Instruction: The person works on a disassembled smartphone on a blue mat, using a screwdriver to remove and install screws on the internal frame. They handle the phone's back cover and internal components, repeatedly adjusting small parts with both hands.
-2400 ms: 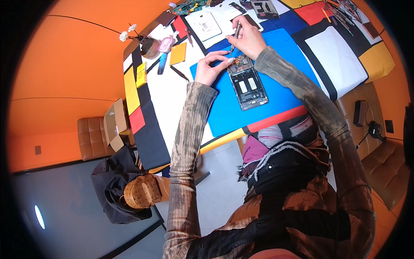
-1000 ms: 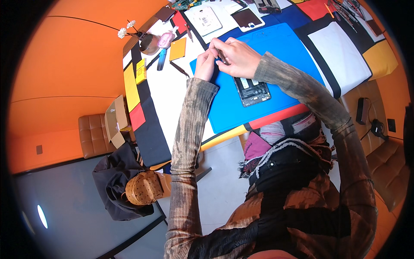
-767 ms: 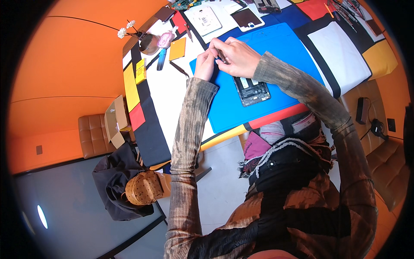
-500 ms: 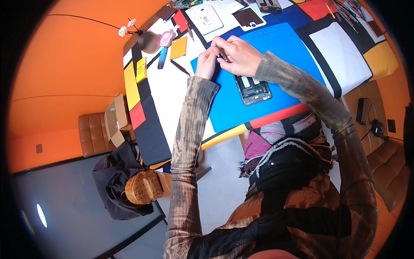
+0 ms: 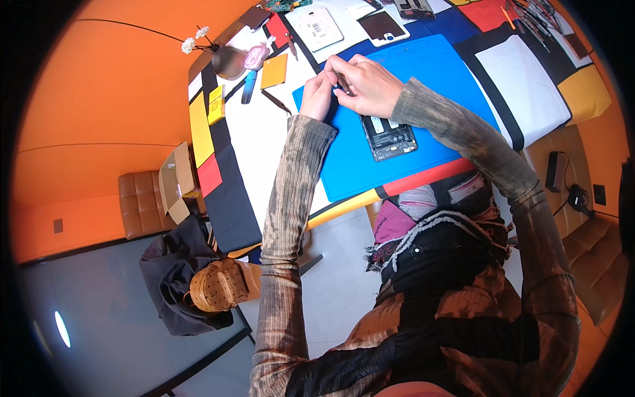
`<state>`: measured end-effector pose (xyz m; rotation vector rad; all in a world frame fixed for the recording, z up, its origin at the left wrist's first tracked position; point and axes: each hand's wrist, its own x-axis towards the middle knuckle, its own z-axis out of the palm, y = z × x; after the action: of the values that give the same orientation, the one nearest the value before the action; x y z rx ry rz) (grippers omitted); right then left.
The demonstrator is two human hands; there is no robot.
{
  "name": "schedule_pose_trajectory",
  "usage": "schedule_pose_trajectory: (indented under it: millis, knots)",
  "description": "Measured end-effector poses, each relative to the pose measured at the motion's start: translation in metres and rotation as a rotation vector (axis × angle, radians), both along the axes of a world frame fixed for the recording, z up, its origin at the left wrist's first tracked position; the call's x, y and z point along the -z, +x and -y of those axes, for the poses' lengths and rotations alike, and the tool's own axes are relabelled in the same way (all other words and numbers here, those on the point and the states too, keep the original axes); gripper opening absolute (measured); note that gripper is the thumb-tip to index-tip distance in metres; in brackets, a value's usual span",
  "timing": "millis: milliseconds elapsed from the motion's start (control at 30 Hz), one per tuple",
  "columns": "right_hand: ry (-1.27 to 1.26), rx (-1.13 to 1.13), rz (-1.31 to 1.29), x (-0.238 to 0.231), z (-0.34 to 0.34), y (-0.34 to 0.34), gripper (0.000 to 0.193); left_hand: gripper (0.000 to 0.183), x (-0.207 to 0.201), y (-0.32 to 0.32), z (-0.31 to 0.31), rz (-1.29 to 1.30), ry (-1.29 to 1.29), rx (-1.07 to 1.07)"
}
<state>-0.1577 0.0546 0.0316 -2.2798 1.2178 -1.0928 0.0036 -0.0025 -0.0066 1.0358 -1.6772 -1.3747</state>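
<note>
My left hand (image 5: 316, 99) and my right hand (image 5: 372, 87) meet above the blue mat (image 5: 436, 73), fingertips pinched together. Between them shows a bit of a small, dark, narrow piece (image 5: 342, 83), mostly covered by the fingers; I cannot make out what it is. Below my right hand, a phone with its back off (image 5: 391, 144) lies on the mat, its black battery and inner parts bare. My right hand and wrist hide its upper end. To the left of my left hand, a thin dark tool like tweezers (image 5: 275, 100) rests on the white cloth.
Left on the table are a blue slim tool (image 5: 249, 87), an orange pad (image 5: 274, 72), a yellow box (image 5: 216, 104), a pink item (image 5: 256, 58) and a round vase (image 5: 228, 64). Phone parts (image 5: 383, 30) lie at the back, several thin tools (image 5: 529, 23) at the back right.
Both hands keep nearly the same place and pinch. The view has shifted very slightly; nothing else has visibly moved.
</note>
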Motion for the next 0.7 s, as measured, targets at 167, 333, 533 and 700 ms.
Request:
schedule_pose_trajectory:
  millis: [167,333,533,700]
  knots:
    - [-0.014,0.007,0.016,-0.001,0.001,0.0,0.023,0.028,0.001,0.001,0.0,-0.006,0.004,0.023]
    - [0.085,-0.017,0.07,-0.003,0.002,-0.004,0.025,0.03,0.0,0.002,0.003,0.026,-0.001,0.05]
    - [0.173,-0.072,0.057,-0.005,0.004,-0.009,0.029,0.03,0.0,0.0,0.002,0.005,-0.007,0.042]
    - [0.188,-0.07,0.078,-0.004,0.007,-0.01,0.028,0.028,0.002,0.0,0.004,0.007,-0.023,0.027]
